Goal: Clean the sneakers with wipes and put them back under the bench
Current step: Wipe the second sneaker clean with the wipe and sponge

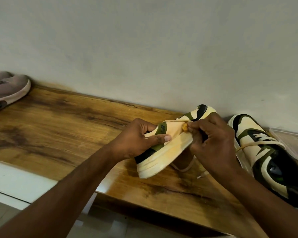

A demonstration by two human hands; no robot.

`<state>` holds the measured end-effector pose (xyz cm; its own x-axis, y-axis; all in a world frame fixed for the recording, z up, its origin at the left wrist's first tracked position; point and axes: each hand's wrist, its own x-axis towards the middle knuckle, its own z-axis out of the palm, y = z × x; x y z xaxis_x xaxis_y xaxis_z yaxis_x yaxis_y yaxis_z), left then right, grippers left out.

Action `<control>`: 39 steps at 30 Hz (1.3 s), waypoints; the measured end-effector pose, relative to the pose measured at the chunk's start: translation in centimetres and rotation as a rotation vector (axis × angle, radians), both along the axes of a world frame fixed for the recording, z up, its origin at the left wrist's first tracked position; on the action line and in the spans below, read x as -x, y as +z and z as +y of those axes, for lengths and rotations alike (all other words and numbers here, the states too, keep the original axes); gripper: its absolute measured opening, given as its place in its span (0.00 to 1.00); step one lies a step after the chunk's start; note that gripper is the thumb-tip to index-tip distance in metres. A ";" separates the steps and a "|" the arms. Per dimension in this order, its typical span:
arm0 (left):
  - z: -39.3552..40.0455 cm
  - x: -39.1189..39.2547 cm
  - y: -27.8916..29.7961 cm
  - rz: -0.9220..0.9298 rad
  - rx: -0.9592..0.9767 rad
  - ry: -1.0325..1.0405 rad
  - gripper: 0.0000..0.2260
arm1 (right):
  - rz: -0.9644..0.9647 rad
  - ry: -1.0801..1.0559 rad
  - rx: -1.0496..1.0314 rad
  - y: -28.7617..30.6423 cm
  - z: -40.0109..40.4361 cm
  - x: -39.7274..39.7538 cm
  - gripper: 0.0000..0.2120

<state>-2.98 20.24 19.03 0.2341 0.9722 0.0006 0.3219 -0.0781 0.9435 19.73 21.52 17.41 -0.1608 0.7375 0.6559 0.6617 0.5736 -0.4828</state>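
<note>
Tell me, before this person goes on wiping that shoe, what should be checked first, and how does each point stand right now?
1. Sneaker held steady: ok. The left hand grips the cream and green sneaker, tilted on its side above the bench.
2. Wipe in hand: ok. The right hand pinches a small crumpled wipe against the sneaker's side.
3. Wipe clean enough: cannot tell; it looks yellowish, but it is small and mostly hidden.
4. Loose lace out of the way: not ok; it dangles under the sneaker.
5. Second sneaker within reach: ok, lying on the bench beside the right hand.
6. Space under the bench free: cannot tell, not in view.
</note>
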 end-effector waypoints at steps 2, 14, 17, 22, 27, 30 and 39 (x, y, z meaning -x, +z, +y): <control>-0.1 -0.1 -0.1 0.020 -0.018 0.004 0.07 | 0.001 -0.031 0.009 -0.2 -0.7 0.4 0.09; 0.1 0.4 -0.2 -0.017 0.048 0.033 0.10 | -0.048 -0.029 -0.011 0.1 0.3 -0.9 0.10; 0.1 0.2 -0.4 0.000 0.019 0.048 0.13 | -0.010 -0.047 0.006 0.1 -0.8 -0.3 0.11; 0.0 0.4 -0.6 0.004 0.005 0.053 0.13 | -0.023 0.103 0.086 -1.1 -4.1 2.7 0.11; -0.1 0.5 -0.6 -0.016 0.008 0.008 0.08 | 0.017 0.027 0.097 -0.7 -0.6 1.2 0.11; -0.1 0.2 -1.0 0.008 -0.029 0.016 0.10 | 0.021 -0.014 0.107 -0.7 -0.9 1.5 0.11; 0.0 0.2 -1.2 0.026 -0.036 -0.008 0.09 | -0.089 0.027 0.142 -0.1 -1.3 0.5 0.12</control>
